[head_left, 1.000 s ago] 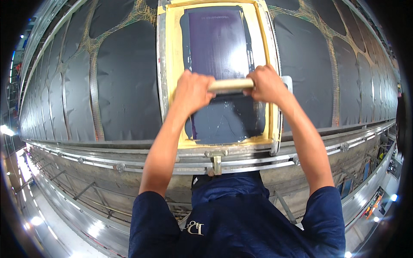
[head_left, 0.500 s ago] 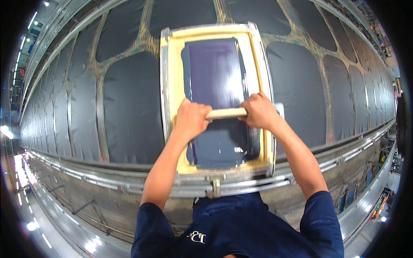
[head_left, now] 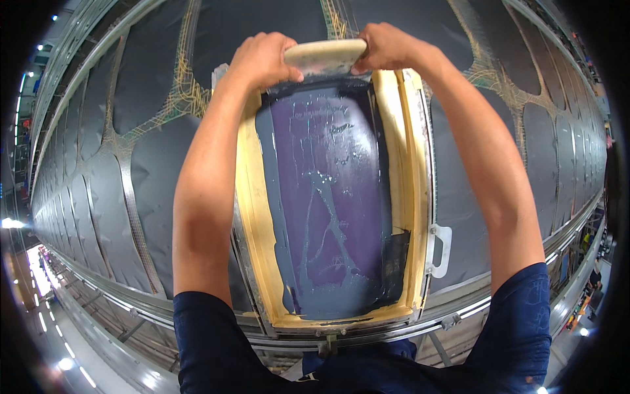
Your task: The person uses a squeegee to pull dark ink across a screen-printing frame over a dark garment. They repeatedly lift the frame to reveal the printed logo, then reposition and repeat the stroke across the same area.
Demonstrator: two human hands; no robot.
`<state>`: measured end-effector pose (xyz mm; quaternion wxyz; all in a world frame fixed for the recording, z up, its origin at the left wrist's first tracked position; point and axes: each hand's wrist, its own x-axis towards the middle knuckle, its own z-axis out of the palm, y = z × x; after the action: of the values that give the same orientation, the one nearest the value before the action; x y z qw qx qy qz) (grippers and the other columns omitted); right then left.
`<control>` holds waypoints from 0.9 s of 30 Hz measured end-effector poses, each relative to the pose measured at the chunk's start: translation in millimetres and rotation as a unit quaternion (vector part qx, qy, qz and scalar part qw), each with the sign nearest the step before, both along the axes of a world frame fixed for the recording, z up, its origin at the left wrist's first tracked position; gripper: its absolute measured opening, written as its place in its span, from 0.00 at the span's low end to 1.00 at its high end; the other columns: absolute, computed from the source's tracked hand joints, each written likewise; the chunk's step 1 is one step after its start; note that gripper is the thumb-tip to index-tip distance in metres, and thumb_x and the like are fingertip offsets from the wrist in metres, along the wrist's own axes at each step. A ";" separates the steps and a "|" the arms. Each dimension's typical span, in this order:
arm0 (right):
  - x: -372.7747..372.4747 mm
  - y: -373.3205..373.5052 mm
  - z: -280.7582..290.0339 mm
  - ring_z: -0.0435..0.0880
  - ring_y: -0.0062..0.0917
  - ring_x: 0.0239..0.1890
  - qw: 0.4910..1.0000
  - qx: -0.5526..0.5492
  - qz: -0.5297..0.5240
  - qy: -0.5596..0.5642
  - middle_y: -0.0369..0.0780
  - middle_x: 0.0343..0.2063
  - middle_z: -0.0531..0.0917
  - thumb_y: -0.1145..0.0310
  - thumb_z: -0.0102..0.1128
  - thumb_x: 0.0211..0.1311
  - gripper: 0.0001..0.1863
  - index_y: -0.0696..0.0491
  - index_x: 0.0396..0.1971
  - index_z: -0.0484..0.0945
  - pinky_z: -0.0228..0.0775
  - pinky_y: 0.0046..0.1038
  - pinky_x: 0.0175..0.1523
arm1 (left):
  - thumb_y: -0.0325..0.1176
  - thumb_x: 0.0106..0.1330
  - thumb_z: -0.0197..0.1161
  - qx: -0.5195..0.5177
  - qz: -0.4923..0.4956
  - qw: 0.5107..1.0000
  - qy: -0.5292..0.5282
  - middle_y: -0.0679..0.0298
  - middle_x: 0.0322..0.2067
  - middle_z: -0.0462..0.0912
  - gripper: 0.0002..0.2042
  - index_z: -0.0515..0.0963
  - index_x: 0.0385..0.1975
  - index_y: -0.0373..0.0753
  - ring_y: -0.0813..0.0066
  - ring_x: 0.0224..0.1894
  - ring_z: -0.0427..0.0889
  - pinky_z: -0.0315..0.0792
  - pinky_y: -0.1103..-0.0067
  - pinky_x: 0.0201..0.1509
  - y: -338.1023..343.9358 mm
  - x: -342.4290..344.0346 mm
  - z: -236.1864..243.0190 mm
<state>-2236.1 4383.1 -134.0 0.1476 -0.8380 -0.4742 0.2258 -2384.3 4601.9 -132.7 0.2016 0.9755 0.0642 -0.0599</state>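
Observation:
A squeegee [head_left: 326,50] with a pale bar-shaped grip is held crosswise at the far end of a screen-printing frame [head_left: 251,217]. My left hand [head_left: 264,60] is closed round the squeegee's left end, my right hand [head_left: 392,47] round its right end. The blade's lower edge rests at the far margin of the mesh. Yellow lining covers the frame's inner sides. Across the purple mesh [head_left: 357,243] lie thin streaks and beads of wet dark grey ink [head_left: 338,299], thicker along the near end and the sides.
Under and around the frame, dark fabric panels [head_left: 167,197] lie in rows on a long table. A white handle [head_left: 443,251] sticks out from the frame's right side. Metal rails [head_left: 453,320] run along the table's near edge, with a clamp [head_left: 330,343] at the frame's near end.
Both hands have gone from mid-screen to the far end with the squeegee. Streaks and beads of ink now mark the mesh, and the view has tipped closer over the frame.

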 end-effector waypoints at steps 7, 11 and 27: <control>-36.9 -13.3 0.2 0.89 0.43 0.38 1.000 0.001 0.001 -0.027 0.49 0.33 0.89 0.67 0.78 0.47 0.19 0.56 0.41 0.88 0.79 0.38 0.47 | 0.44 0.45 0.81 0.027 -0.008 0.998 -0.059 0.58 0.23 0.85 0.22 0.87 0.41 0.43 0.55 0.32 0.87 0.77 0.65 0.40 -11.8 -34.9 -15.2; -100.2 -49.1 -3.5 0.88 0.46 0.36 1.000 -0.028 -0.012 -0.009 0.51 0.31 0.88 0.67 0.79 0.48 0.18 0.57 0.40 0.88 0.78 0.41 0.46 | 0.43 0.46 0.80 0.028 -0.022 0.996 -0.087 0.56 0.24 0.85 0.18 0.87 0.37 0.44 0.50 0.34 0.85 0.77 0.61 0.41 -53.9 -107.4 -18.5; -364.8 -252.2 17.2 0.80 0.38 0.53 0.991 0.118 -0.059 0.005 0.42 0.38 0.87 0.56 0.74 0.57 0.20 0.52 0.45 0.86 0.68 0.41 0.61 | 0.31 0.49 0.76 0.024 -0.014 0.991 -0.128 0.66 0.35 0.87 0.14 0.84 0.36 0.44 0.65 0.37 0.82 0.67 0.67 0.50 -249.7 -410.4 -7.2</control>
<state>-2600.8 4131.0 -116.8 0.2606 -0.8401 -0.4468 0.1633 -2794.7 4352.2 -139.9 0.1834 0.9806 0.0256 0.0643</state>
